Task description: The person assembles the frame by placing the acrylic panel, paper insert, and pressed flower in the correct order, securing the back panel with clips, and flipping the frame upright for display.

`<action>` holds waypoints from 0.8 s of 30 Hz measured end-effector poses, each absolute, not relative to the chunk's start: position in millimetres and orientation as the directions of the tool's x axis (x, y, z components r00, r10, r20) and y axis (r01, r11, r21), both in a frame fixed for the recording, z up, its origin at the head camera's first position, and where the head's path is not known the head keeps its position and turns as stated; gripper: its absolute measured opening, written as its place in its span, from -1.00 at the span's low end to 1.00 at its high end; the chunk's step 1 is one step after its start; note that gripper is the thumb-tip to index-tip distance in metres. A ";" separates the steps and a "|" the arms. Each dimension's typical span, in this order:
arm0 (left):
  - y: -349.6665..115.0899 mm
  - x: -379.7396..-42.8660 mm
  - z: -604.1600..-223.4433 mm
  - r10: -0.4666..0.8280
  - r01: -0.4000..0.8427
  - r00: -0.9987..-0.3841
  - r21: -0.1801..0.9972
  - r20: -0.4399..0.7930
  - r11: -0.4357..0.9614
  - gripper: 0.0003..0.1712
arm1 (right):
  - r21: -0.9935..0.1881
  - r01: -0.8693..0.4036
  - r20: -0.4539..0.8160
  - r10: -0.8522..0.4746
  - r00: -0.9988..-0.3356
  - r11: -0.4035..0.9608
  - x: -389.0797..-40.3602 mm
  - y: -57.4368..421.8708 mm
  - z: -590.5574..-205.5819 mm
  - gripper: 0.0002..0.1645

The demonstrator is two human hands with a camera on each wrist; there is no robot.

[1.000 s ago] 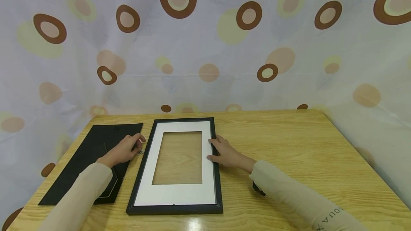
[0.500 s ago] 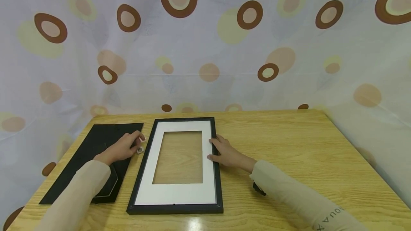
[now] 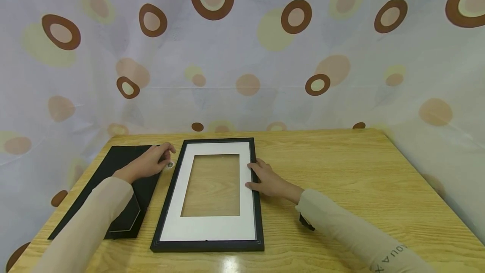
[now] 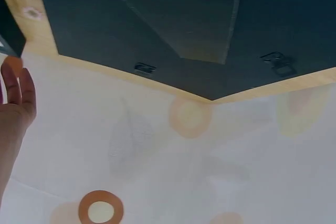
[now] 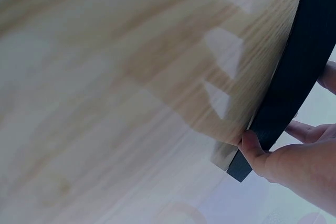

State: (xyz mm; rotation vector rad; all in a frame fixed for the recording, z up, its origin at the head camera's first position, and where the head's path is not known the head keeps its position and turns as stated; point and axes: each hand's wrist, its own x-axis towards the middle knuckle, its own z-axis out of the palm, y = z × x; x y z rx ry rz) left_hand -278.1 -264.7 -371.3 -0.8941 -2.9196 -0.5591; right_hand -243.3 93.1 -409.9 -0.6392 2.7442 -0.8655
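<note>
A black picture frame [image 3: 259,218] with a white mat lies on the table, its middle opening showing wood. My right hand [image 3: 269,180] grips the frame's right rail. In the right wrist view, fingers lie on both sides of that black rail [image 5: 294,77]. To the left lies a black backing board [image 3: 125,218] with metal clips, seen close up in the left wrist view. My left hand [image 3: 151,161] hovers over its far right part, fingers loosely bent, nothing seen in them. By the thumb, between board and frame, is a small clear flower-shaped piece [image 3: 170,164].
The wooden table [image 3: 333,172] reaches out to the right of the frame. Behind and at the sides hangs a white curtain [image 3: 227,54] with brown and beige spots. My left forearm crosses the board.
My left hand has moved forward, toward the table's far edge. The small clear piece shows farther forward than half a second ago. My right hand and the frame have stayed in place.
</note>
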 end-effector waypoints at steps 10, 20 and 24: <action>-229.7 -281.4 -375.4 0.545 0.518 -0.837 0.411 0.060 0.750 -0.72 | -0.583 -0.352 -0.050 -0.464 -0.884 0.732 -243.0 93.8 -409.6 -0.29; -204.3 -284.3 -381.4 0.597 0.562 -0.801 0.414 0.054 0.716 -0.72 | -0.573 -0.351 -0.055 -0.462 -0.885 0.741 -243.6 92.5 -410.0 -0.29; -198.3 -284.9 -382.9 0.587 0.561 -0.807 0.391 0.062 0.730 -0.71 | -0.569 -0.354 -0.052 -0.462 -0.885 0.742 -243.9 92.5 -410.5 -0.29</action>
